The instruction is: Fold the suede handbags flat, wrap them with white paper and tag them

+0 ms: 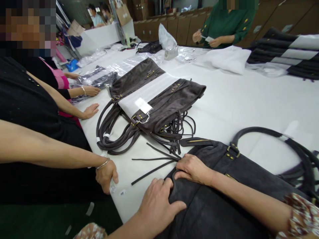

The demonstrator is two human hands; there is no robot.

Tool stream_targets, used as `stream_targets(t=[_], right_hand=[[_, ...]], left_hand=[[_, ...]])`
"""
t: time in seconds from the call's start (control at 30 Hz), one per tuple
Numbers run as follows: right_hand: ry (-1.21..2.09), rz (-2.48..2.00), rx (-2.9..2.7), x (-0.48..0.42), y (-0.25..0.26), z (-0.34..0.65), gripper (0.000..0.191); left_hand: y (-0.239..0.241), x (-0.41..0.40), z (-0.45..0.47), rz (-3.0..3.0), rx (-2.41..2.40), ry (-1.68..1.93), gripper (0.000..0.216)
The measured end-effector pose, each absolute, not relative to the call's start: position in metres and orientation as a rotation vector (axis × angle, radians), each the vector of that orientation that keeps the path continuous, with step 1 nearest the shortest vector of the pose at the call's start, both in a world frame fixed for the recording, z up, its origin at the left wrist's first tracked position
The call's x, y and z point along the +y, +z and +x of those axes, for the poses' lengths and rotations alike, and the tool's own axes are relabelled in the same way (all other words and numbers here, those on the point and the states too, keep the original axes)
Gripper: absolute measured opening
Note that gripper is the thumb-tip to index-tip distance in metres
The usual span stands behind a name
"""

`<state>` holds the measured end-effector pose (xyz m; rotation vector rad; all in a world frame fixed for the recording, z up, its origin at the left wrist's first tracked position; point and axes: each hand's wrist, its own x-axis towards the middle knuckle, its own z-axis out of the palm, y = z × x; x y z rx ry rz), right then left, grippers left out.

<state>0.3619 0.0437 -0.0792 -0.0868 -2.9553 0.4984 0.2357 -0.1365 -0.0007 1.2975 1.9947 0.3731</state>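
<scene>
White table [249, 99] runs across the room, with brown cartons [179, 28] lined up along the far wall. Your dark grey bag [224, 205] lies at the near edge of the table, right in front of you, its long handle [269, 132] looping away to the right.

Your left hand [158, 204] rests flat and open on the bag's near left corner, fingers spread and thumb out to the side. Your right hand [193, 169] sits just beyond it on the bag's top edge, with the fingers curled down onto the suede. You cannot tell whether they pinch a fold or only press on it. Thin loose straps [152, 161] trail from that edge across the table.

Near the middle of the table lies a second brown bag [171, 99], wrapped in a white paper band [152, 89] with a small white tag [143, 105].

On your left, a co-worker's hand [107, 174] with a bracelet curls over the table's edge. Across the table stands a person in a green top [226, 23], and folded bags [286, 53] are stacked at the far right.
</scene>
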Motion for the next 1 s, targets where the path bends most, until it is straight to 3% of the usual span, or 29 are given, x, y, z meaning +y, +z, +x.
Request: stream_targets(t=[0.1,0.2,0.37,0.7,0.83,1.0], right_hand=[[0.615,-0.084,-2.928,0.048,-0.081,0.364,0.053],[0.728,-0.106,-2.908,0.052,-0.080,0.363,0.056],[0.573,-0.138,-2.935,0.048,-0.081,0.358,0.056],[0.314,-0.111,-2.789,0.037,-0.088,0.365,0.047],[0.299,-0.051,-2.745,0.037,-0.080,0.365,0.040],[0.335,-0.014,-2.778,0.013,-0.055,0.352,0.027]], left_hand=[[-0.011,-0.140,0.234,1.178,1.892,0.478,0.022],[-0.023,-0.146,0.224,1.127,1.777,0.519,0.030],[-0.034,-0.143,0.222,1.235,1.919,0.337,0.020],[-0.019,-0.134,0.218,1.322,2.055,0.331,0.054],[-0.027,-0.127,0.204,1.189,2.013,0.328,0.033],[-0.037,-0.121,0.199,1.191,1.966,0.371,0.028]])
